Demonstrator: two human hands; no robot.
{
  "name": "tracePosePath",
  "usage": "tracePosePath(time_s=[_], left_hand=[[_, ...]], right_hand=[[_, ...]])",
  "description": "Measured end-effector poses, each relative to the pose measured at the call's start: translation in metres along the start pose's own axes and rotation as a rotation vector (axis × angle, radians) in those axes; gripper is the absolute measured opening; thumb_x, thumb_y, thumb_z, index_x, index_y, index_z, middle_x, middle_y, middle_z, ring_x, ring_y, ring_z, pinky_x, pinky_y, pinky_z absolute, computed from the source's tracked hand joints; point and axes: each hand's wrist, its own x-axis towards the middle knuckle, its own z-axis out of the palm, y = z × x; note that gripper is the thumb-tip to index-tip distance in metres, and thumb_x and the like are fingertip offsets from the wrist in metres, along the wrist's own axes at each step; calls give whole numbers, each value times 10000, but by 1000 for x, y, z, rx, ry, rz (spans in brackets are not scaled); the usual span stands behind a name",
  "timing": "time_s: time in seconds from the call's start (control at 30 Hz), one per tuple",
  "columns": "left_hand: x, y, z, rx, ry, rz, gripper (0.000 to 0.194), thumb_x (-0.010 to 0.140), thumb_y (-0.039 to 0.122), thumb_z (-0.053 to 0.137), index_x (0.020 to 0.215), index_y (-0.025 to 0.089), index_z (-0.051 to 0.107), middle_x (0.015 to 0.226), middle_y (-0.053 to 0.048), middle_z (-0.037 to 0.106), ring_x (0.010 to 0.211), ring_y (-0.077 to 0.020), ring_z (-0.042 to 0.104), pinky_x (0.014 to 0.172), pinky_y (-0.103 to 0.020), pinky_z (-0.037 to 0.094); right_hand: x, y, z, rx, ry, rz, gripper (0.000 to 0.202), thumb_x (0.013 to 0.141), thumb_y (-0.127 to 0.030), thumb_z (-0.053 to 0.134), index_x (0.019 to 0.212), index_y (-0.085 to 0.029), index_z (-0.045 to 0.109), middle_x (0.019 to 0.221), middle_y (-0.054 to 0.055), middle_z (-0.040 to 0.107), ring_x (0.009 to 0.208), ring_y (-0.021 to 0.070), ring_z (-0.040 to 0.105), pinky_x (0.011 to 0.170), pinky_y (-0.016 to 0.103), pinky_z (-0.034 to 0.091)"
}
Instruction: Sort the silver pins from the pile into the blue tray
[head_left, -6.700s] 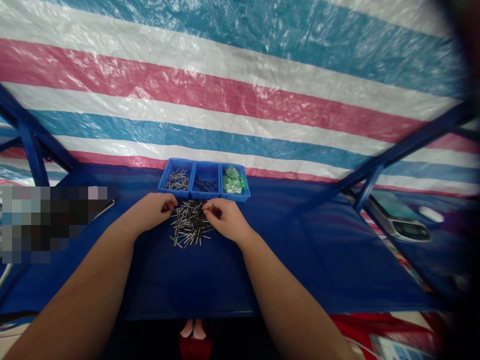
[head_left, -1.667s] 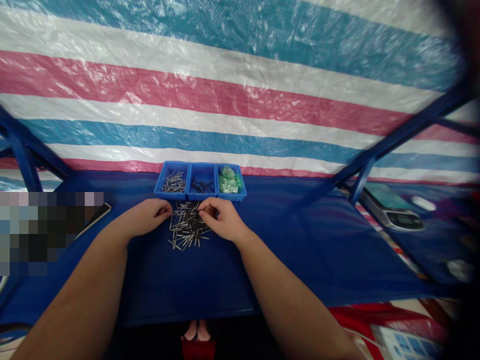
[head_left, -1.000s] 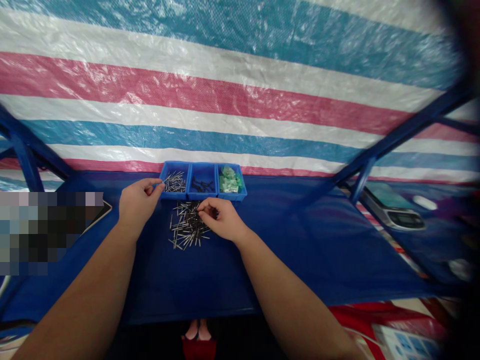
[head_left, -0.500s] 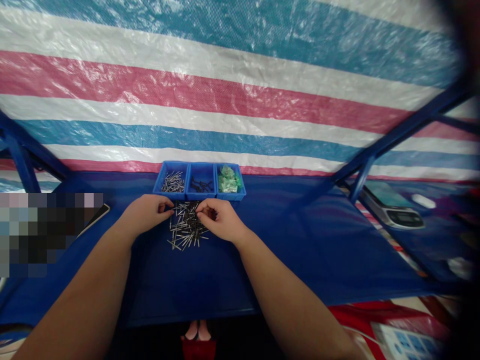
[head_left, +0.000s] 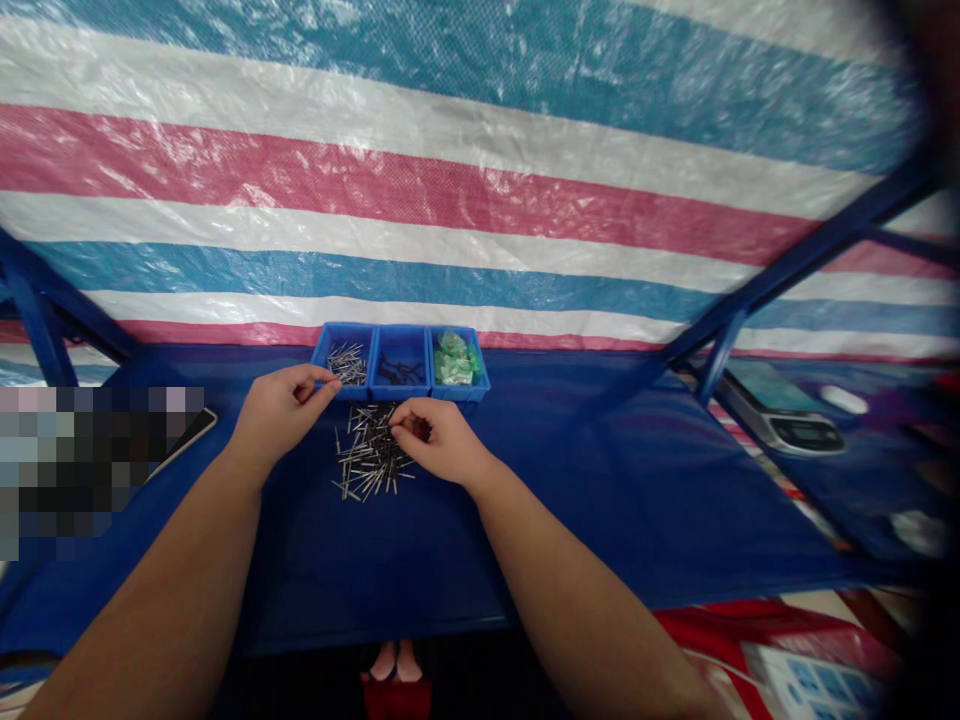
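My left hand [head_left: 281, 415] is at the front edge of the left blue bin [head_left: 318, 362], its thumb and fingertips pinched together; whatever is between them is too small to make out. In that bin lie many thin silver metal pins [head_left: 346, 366] that look like blind rivets. My right hand [head_left: 442, 440] stays at the right side of a loose pile of silver and dark pins [head_left: 367, 465] on the table. Its thumb and index finger are closed over the pile, and what they grip is hidden.
The middle blue bin [head_left: 401, 345] holds dark screw-like pieces [head_left: 401, 372]; the right bin [head_left: 482, 385] holds crumpled green plastic [head_left: 455, 358]. A phone-like dark object [head_left: 184, 440] lies left on the blue table [head_left: 600, 500]. A digital scale [head_left: 802, 432] stands beyond the blue frame [head_left: 795, 250].
My left hand has moved up and slightly left, from the pile's left edge to the left bin. My right hand has barely shifted.
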Motion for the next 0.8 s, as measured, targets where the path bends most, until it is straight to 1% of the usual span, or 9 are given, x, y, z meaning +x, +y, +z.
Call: tracePosePath(time_s=[0.03, 0.07, 0.17, 0.23, 0.4, 0.47, 0.57, 0.73, 0.8], left_hand=[[0, -1, 1, 13, 49, -34, 383, 902, 527, 584, 971, 189, 750, 560, 55, 373, 530, -124, 441, 576, -266, 332], [0, -1, 1, 26, 69, -61, 391, 898, 537, 585, 956, 187, 749, 558, 55, 374, 526, -124, 441, 574, -268, 331], [0, -5, -1, 63, 20, -97, 402, 877, 560, 589, 913, 191, 745, 546, 46, 421, 521, -129, 454, 565, -274, 329], [1, -6, -3, 91, -55, -113, 409, 864, 575, 588, 896, 200, 748, 538, 36, 468, 526, -141, 476, 558, -278, 328], [0, -3, -3, 152, -379, -89, 374, 812, 578, 627, 810, 229, 763, 624, -10, 644, 580, -173, 569, 546, -279, 340], [0, -1, 1, 172, -456, -71, 365, 788, 580, 650, 800, 236, 771, 668, -22, 680, 596, -179, 589, 535, -277, 335], [0, 3, 6, 204, -475, -80, 348, 776, 568, 661, 815, 241, 772, 693, -29, 699, 608, -185, 604, 527, -278, 327], [-1, 5, 10, 260, -478, -118, 252, 796, 450, 617, 814, 245, 762, 741, -42, 723, 676, -213, 646, 563, -290, 355], [-1, 6, 12, 289, -471, -138, 236, 784, 435, 617, 798, 246, 757, 756, -48, 731, 689, -223, 655, 570, -292, 363]], right_hand=[[0, 0, 0, -6, -1, -1, 47, 854, -182, 633, 881, -172, 671, 666, -25, 576, 591, 106, 520, 585, 227, 415], [0, 0, 0, -10, -3, 0, 45, 853, -181, 634, 878, -174, 671, 667, -23, 578, 594, 108, 522, 586, 227, 415], [0, 0, -1, -15, -11, 5, 44, 854, -187, 635, 878, -178, 671, 673, -21, 583, 601, 112, 527, 588, 229, 419], [0, 0, -1, -14, -12, 1, 48, 856, -190, 633, 883, -178, 671, 679, -19, 586, 604, 112, 532, 593, 232, 423], [0, 0, -1, -22, -24, 1, 50, 854, -183, 629, 885, -178, 669, 676, -20, 588, 609, 115, 537, 598, 235, 427], [0, 0, -1, -27, -30, 7, 49, 855, -182, 628, 884, -179, 668, 675, -20, 588, 611, 117, 536, 599, 235, 427], [0, 0, -1, -35, -32, 5, 57, 860, -184, 625, 893, -180, 671, 687, -16, 598, 620, 118, 540, 602, 235, 427], [0, 0, -1, -40, -35, -4, 52, 857, -182, 632, 892, -179, 670, 690, -14, 602, 622, 120, 541, 603, 237, 426], [-1, 0, -1, -45, -39, 0, 52, 855, -176, 633, 891, -179, 670, 689, -15, 600, 621, 119, 542, 601, 236, 424]])
